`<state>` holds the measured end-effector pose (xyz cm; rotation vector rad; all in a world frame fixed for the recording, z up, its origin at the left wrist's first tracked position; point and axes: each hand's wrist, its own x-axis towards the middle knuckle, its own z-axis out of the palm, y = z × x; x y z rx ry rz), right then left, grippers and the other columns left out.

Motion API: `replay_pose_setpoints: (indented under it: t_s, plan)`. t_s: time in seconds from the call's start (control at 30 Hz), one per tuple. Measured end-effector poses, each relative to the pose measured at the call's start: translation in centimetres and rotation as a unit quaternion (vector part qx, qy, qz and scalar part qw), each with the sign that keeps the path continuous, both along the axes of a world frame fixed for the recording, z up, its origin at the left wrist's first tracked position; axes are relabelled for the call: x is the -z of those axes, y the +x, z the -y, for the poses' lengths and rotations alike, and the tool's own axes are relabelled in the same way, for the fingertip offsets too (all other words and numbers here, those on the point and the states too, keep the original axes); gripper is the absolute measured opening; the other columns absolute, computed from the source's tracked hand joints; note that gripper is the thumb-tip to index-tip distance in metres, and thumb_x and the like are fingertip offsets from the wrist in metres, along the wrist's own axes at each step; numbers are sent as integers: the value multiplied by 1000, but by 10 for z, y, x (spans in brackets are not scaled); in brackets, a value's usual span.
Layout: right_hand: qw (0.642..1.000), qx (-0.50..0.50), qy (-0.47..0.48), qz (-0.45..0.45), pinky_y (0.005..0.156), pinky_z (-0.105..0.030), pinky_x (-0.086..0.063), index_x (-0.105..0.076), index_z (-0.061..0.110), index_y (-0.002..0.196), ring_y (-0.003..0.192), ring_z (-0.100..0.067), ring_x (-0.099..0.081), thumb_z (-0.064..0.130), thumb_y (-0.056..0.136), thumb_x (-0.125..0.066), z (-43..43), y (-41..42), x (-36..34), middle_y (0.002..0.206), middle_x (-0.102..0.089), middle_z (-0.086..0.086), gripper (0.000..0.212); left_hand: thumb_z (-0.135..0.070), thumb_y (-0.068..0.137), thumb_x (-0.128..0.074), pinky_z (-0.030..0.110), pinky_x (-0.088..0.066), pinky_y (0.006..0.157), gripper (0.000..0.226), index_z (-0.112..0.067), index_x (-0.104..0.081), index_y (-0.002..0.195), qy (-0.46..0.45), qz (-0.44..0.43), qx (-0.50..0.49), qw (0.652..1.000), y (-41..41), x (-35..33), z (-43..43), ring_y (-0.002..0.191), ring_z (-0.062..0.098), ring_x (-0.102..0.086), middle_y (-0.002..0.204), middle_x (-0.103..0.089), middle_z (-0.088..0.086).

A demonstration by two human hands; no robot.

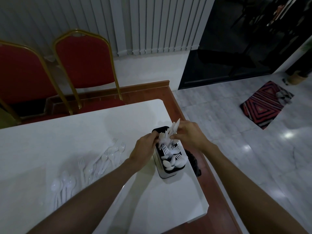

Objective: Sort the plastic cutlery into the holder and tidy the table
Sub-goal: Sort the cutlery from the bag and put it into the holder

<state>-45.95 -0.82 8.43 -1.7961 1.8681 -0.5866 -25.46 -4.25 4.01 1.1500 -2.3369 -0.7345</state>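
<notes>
over the holder [170,159], left hand [143,149] and right hand [187,134] pinch light, slippery plastic knives [168,134]; best gripped mid-handle.

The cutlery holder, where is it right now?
The cutlery holder stands near the right edge of the white table, below both hands, right of the loose forks and spoons.

Both hands, left hand [143,149] and right hand [187,134], hold a bunch of white plastic cutlery [169,135] over the dark holder [170,159] on the white counter [84,132].
</notes>
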Motion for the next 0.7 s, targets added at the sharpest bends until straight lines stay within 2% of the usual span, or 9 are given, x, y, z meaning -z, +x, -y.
replay_pose_setpoints:
  t_s: [0.1,0.23,0.37,0.53,0.63,0.7]
  plan:
    - [998,14,-13,52,71,-39,-55,-66,39,67,74,-11,-65,32,74,-80,-1,4,-8,79,-69,6,17,-11,95,-49,29,-46,65,10,-11,-56,102,6,-15,-10,1000,-1,-2,-2,73,19,-62,86,-68,2]
    - [995,29,5,98,70,-47,-56,-72,21,71,71,-19,-70,30,75,-80,-4,7,-3,74,-73,2,12,-12,94,-51,32,-47,65,8,-10,-57,99,13,-25,-20,999,-1,-5,-4,74,22,-62,86,-68,5]
    - [992,30,-25,123,66,-30,-57,-74,15,72,67,-10,-67,23,76,-80,-2,12,-15,78,-74,6,11,-13,94,-53,30,-47,66,8,-9,-58,99,25,-24,-19,999,1,-7,-3,76,23,-63,87,-69,6]
    - [988,54,-42,139,67,-46,-55,-73,17,68,69,-24,-68,16,76,-80,-6,16,-8,75,-73,4,11,-16,94,-53,26,-41,62,9,-10,-58,98,29,-32,-27,999,2,-10,-5,68,20,-58,79,-65,2]
    - [983,78,-65,150,65,-47,-56,-74,15,73,67,-24,-68,17,75,-81,-3,12,-11,74,-73,1,7,-22,95,-52,27,-43,60,12,-11,-56,93,22,-37,-24,999,3,-14,-7,62,15,-52,74,-60,-1]
    - [978,99,-79,165,63,-48,-56,-73,18,74,65,-31,-66,20,74,-81,-2,13,-12,72,-71,-7,8,-25,95,-52,23,-38,56,14,-13,-52,88,21,-40,-35,998,4,-15,-7,58,10,-48,69,-55,-4]
